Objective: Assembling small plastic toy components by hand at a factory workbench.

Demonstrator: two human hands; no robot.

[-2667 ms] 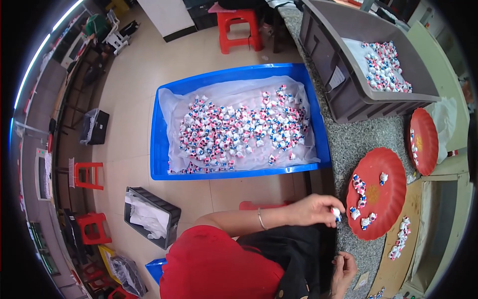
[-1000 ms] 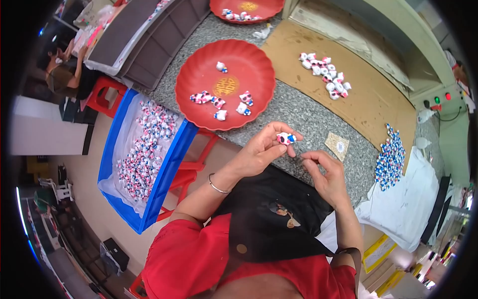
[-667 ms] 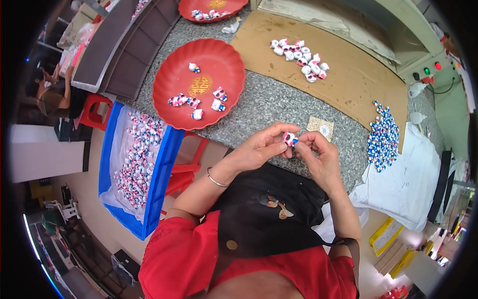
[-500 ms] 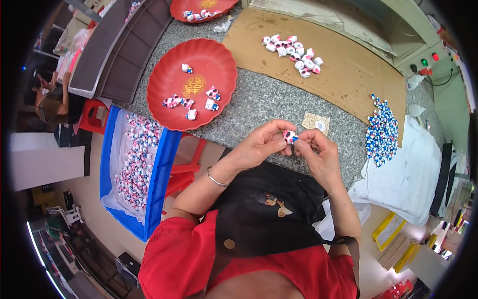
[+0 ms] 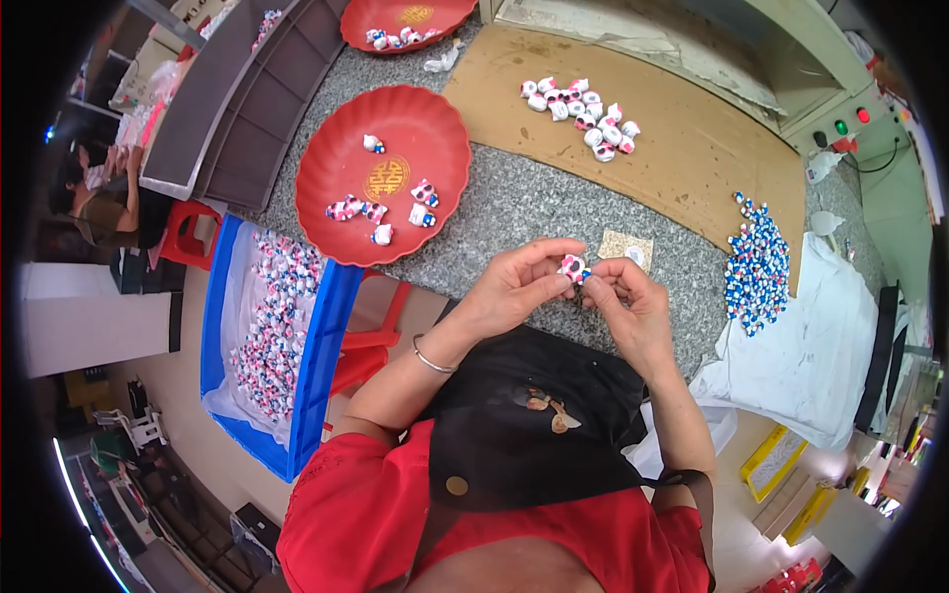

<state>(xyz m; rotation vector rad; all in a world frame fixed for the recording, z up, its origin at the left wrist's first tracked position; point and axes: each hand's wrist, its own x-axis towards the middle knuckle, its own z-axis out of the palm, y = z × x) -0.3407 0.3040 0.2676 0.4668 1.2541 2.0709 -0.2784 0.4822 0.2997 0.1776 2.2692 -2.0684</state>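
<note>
A small toy figurine (image 5: 571,265) with a white and pink head, dark eyes and a blue body is held between my two hands above the near edge of the granite table. My left hand (image 5: 512,289) pinches its head side between thumb and fingers. At the blue body side, my right hand (image 5: 635,304) closes thumb and fingertips, which partly hide that end. Several similar figurines (image 5: 374,211) lie in a red scalloped plate (image 5: 336,128) to the left. Loose white and pink heads (image 5: 560,102) sit on a cardboard sheet (image 5: 682,158), with a heap of blue bodies (image 5: 757,267) at its right.
A small speckled square pad (image 5: 625,247) lies just beyond my hands. Left of me stands a blue crate (image 5: 331,346) full of figurines. A second red plate (image 5: 358,20), a brown bin (image 5: 272,109) and a white machine housing (image 5: 771,89) stand beyond. Another person (image 5: 104,198) works at far left.
My hands stay in place, still holding the figurine, which has turned slightly so less of its blue body shows. The whole view has shifted a little.
</note>
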